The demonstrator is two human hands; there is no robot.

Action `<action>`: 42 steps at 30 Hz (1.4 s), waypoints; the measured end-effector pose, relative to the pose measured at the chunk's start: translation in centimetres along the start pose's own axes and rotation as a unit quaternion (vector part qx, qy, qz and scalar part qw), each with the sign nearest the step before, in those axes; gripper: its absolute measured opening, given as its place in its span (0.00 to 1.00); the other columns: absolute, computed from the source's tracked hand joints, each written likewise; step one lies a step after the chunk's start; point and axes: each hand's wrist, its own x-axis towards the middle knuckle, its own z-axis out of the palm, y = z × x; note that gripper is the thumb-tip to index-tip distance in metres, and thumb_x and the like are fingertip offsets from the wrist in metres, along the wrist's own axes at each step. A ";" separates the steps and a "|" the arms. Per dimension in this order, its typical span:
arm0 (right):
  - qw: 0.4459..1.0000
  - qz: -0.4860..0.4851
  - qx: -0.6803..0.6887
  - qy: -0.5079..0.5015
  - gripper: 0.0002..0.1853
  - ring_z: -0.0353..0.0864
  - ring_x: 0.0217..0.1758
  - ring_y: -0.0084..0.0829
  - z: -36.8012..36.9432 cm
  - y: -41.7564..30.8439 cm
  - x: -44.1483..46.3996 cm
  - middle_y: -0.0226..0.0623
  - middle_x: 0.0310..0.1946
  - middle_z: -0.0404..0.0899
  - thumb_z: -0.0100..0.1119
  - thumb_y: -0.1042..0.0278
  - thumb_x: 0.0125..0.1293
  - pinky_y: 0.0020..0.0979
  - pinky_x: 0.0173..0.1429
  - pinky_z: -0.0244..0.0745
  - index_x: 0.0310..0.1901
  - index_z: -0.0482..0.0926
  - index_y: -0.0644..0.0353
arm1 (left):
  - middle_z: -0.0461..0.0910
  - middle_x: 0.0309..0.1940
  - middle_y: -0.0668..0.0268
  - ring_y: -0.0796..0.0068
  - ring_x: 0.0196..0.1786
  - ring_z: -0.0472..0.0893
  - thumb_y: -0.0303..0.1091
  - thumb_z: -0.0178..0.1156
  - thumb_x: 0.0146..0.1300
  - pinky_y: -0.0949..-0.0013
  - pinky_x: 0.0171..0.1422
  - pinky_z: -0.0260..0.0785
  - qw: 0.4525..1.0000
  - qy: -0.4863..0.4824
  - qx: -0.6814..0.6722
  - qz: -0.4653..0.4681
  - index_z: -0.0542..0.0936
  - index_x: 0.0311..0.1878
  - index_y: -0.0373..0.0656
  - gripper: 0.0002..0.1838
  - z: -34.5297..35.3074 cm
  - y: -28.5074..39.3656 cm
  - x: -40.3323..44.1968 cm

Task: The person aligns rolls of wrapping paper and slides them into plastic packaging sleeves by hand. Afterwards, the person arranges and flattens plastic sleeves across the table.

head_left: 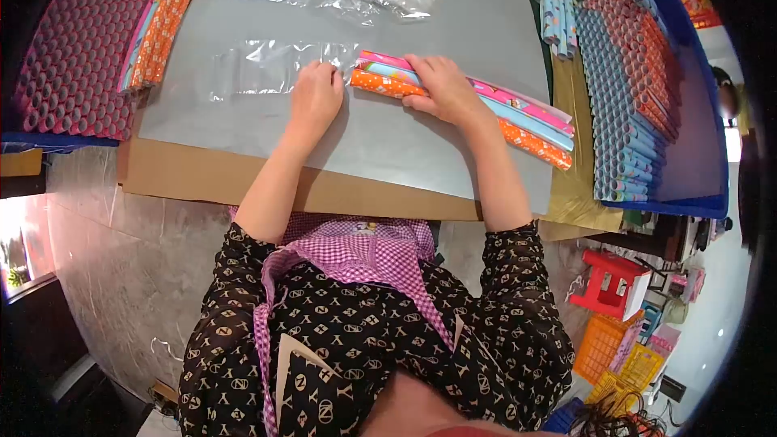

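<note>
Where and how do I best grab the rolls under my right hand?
Probably around the middle of the rolls, from above, thumb on the near side, fingers over the far side. They lie long and side by side, so a grip across them should keep them together.

The three rolls (pixel 526 121) lie right of the bag (pixel 263 73), between the left stack (pixel 77 40) and right stack (pixel 619 105).

From my remote view, the person wore a loose black blouse (pixel 372 316) printed with cream letters and small motifs. A pink-and-white gingham fabric apron (pixel 360 259) lay over it. On either side of the apron were semi-sheer, patterned sleeves (pixel 526 316); beside its left strap (pixel 263 356), I saw beige angular trim (pixel 285 364). The left hand (pixel 317 95) and right hand (pixel 445 93) were bare.
</note>
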 end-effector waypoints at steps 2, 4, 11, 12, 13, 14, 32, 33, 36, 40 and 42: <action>1.000 -0.008 -0.007 0.007 0.36 0.69 0.59 0.50 0.2 0.0 0.0 0.48 0.55 0.73 0.67 0.54 0.56 0.44 0.63 0.66 0.64 0.67 0.59 | 0.78 0.33 0.52 0.50 0.42 0.78 0.30 0.57 0.61 0.52 0.47 0.71 1.000 -0.008 -0.007 -0.014 0.81 0.34 0.36 0.07 -0.1 0.0 -0.1; 1.000 -0.013 -0.005 0.010 0.36 0.69 0.58 0.50 0.1 -0.2 0.0 0.48 0.54 0.73 0.67 0.54 0.56 0.44 0.63 0.66 0.64 0.67 0.59 | 0.78 0.33 0.52 0.50 0.41 0.78 0.30 0.56 0.62 0.53 0.46 0.71 1.000 -0.006 0.001 0.009 0.80 0.33 0.36 0.08 -0.1 -0.1 -0.1; 1.000 -0.023 0.006 0.006 0.36 0.70 0.58 0.50 0.1 -0.6 0.5 0.48 0.54 0.73 0.67 0.55 0.55 0.44 0.63 0.66 0.63 0.68 0.60 | 0.78 0.31 0.51 0.50 0.40 0.78 0.30 0.56 0.62 0.52 0.45 0.71 1.000 0.002 -0.015 0.022 0.80 0.31 0.34 0.09 -0.4 -0.2 -0.2; 1.000 -0.024 0.005 0.006 0.36 0.70 0.58 0.50 0.2 -0.5 0.5 0.48 0.54 0.73 0.67 0.55 0.55 0.44 0.63 0.66 0.63 0.68 0.60 | 0.79 0.31 0.50 0.49 0.40 0.78 0.29 0.56 0.61 0.52 0.45 0.71 0.999 -0.008 -0.037 0.006 0.80 0.31 0.34 0.08 -0.8 0.1 -0.2; 1.000 -0.021 0.000 0.002 0.36 0.70 0.59 0.49 0.4 -0.4 0.6 0.48 0.55 0.73 0.67 0.55 0.55 0.44 0.63 0.66 0.63 0.68 0.60 | 0.79 0.32 0.49 0.48 0.39 0.79 0.28 0.55 0.61 0.52 0.45 0.71 0.998 -0.018 -0.057 -0.009 0.79 0.31 0.33 0.08 -1.0 0.3 -0.2; 1.000 -0.017 -0.005 -0.002 0.35 0.69 0.59 0.49 0.6 -0.3 0.6 0.48 0.55 0.73 0.67 0.55 0.55 0.44 0.64 0.66 0.63 0.68 0.60 | 0.79 0.32 0.49 0.48 0.39 0.79 0.28 0.55 0.61 0.52 0.45 0.71 0.998 -0.017 -0.056 -0.010 0.79 0.31 0.33 0.08 -1.0 0.2 -0.2; 1.000 -0.013 -0.015 -0.005 0.35 0.70 0.58 0.48 1.1 -0.1 1.1 0.47 0.54 0.74 0.67 0.55 0.54 0.44 0.63 0.67 0.63 0.68 0.58 | 0.82 0.34 0.54 0.62 0.36 0.81 0.29 0.56 0.63 0.64 0.44 0.73 0.994 -0.004 -0.107 -0.031 0.77 0.48 0.36 0.12 0.4 -1.2 -0.1; 1.000 -0.012 -0.013 -0.005 0.35 0.70 0.58 0.48 1.1 -0.2 1.1 0.47 0.54 0.74 0.67 0.55 0.54 0.44 0.63 0.67 0.63 0.68 0.58 | 0.82 0.34 0.56 0.66 0.36 0.81 0.31 0.57 0.63 0.65 0.43 0.72 0.984 -0.016 -0.157 -0.086 0.78 0.46 0.35 0.11 -0.2 -0.2 0.1; 1.000 0.000 -0.007 -0.008 0.36 0.70 0.58 0.49 0.9 -0.4 1.0 0.47 0.54 0.74 0.67 0.56 0.54 0.44 0.62 0.67 0.63 0.68 0.58 | 0.82 0.34 0.59 0.72 0.36 0.80 0.35 0.61 0.63 0.67 0.41 0.72 0.970 -0.057 -0.193 -0.136 0.79 0.43 0.34 0.13 -1.1 0.9 0.0; 1.000 0.006 -0.003 -0.016 0.35 0.71 0.57 0.48 0.8 -0.5 1.1 0.47 0.54 0.74 0.67 0.56 0.54 0.44 0.62 0.68 0.63 0.68 0.59 | 0.82 0.30 0.61 0.75 0.33 0.78 0.39 0.65 0.60 0.69 0.39 0.71 0.970 -0.125 -0.181 -0.107 0.80 0.41 0.33 0.16 -1.1 0.5 0.2; 1.000 0.006 -0.003 -0.016 0.35 0.71 0.57 0.48 0.9 -0.4 1.1 0.47 0.53 0.74 0.67 0.56 0.54 0.43 0.62 0.68 0.63 0.68 0.59 | 0.82 0.29 0.62 0.75 0.32 0.78 0.38 0.65 0.60 0.69 0.39 0.71 0.968 -0.137 -0.171 -0.120 0.80 0.40 0.33 0.15 -1.2 0.5 0.3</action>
